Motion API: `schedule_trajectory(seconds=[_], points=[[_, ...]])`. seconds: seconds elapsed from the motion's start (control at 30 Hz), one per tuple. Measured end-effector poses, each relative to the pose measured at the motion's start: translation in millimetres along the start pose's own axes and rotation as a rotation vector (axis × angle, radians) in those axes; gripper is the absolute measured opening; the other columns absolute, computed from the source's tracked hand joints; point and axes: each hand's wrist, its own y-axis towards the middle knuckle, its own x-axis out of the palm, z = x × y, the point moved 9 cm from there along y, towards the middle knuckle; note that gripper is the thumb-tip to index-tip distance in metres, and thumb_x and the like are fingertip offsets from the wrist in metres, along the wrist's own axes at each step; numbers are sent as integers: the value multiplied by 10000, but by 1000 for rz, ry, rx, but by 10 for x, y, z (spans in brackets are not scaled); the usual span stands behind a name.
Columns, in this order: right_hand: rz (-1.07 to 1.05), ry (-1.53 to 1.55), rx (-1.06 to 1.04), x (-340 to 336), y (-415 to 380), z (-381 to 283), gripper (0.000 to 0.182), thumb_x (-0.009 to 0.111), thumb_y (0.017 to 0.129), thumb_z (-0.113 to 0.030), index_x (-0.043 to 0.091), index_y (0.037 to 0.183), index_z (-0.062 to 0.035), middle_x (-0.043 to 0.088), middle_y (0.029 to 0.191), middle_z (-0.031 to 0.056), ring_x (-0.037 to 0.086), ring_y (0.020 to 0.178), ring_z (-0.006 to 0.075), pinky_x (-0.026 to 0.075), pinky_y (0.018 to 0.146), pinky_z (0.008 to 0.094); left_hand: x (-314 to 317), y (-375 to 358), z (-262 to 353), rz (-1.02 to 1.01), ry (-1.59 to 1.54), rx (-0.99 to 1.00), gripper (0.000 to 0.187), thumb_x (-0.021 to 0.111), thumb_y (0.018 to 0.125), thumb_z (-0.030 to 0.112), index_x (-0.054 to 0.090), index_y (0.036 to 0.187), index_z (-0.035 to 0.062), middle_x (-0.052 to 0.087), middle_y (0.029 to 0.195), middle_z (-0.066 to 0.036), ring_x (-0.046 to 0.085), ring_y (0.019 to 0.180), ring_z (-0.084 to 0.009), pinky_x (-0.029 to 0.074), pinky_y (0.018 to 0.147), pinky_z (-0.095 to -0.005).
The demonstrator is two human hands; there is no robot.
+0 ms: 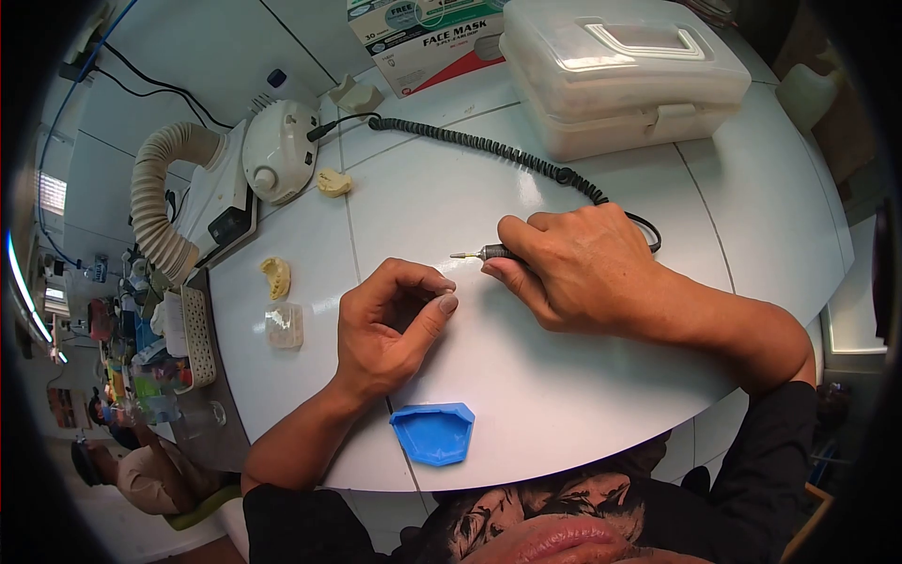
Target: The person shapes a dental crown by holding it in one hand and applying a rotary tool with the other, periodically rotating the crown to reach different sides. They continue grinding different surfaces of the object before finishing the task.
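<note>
My right hand [573,268] grips a slim rotary handpiece [481,253] like a pen, its thin bur pointing left over the white table [601,414]. A black coiled cord [489,148] runs from the handpiece back to a white motor unit [279,150]. My left hand [390,329] is just left of the bur, thumb and forefinger pinched together; whatever is between them is too small to make out. A blue rubber base mould [434,432] lies at the near table edge below my left hand.
A yellow plaster dental cast [276,277] and a clear small box [284,326] lie at left, another cast [334,181] near the motor. A ribbed suction hose [155,202], a face mask box [427,38] and a translucent case [625,70] stand at the back. Another person sits low left.
</note>
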Motion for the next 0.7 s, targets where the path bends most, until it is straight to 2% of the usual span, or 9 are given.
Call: schedule_trajectory(seconds=[0.1,0.2,0.3,0.33,0.43,0.53,0.7], points=[[11,-2,9,-18,-5,-9,374,652,1115,-389,643,942,-58,697,723,135,672,580,387,515,528,503,-19,2,-42,34,-75,-80,143,724,1083,1,680,1217,-11,761,1136,-112,752,1000,-155,612,876,-299],[6,15,6,-26,6,-19,362,664,1105,-367,640,923,-55,686,733,132,659,577,394,509,534,504,-36,13,-47,84,-86,-122,147,696,1111,25,691,1251,-19,770,1124,-116,760,972,-152,615,836,-293],[30,-13,-29,-35,17,-38,359,680,1097,-394,701,969,-59,730,732,132,692,558,363,525,499,492,-68,6,-103,86,-107,-151,215,716,1098,19,704,1305,-40,768,1144,-115,760,1019,-156,623,894,-286],[36,-16,-37,-40,19,-44,357,683,1095,-391,698,964,-60,728,729,129,690,555,360,522,497,491,-72,8,-125,94,-119,-175,234,729,1088,14,706,1314,-44,767,1149,-112,758,1033,-155,624,912,-285],[47,-24,-48,-48,16,-58,353,689,1092,-384,689,953,-60,722,722,124,685,549,353,517,491,489,-84,25,-59,107,-60,-82,298,765,1047,-21,705,1338,-51,766,1166,-97,746,1078,-145,620,963,-286],[45,-29,-46,-47,9,-58,353,688,1093,-381,685,947,-59,718,714,122,684,547,352,517,489,488,-71,21,-61,97,-53,-108,337,785,1017,-47,707,1344,-47,767,1174,-84,735,1101,-133,614,989,-287],[56,-33,-60,-57,16,-68,354,685,1095,-377,677,936,-61,712,709,120,682,546,352,519,491,488,-71,18,-81,72,-31,-128,337,780,1021,-42,706,1350,-44,771,1186,-86,738,1101,-136,613,1005,-290]])
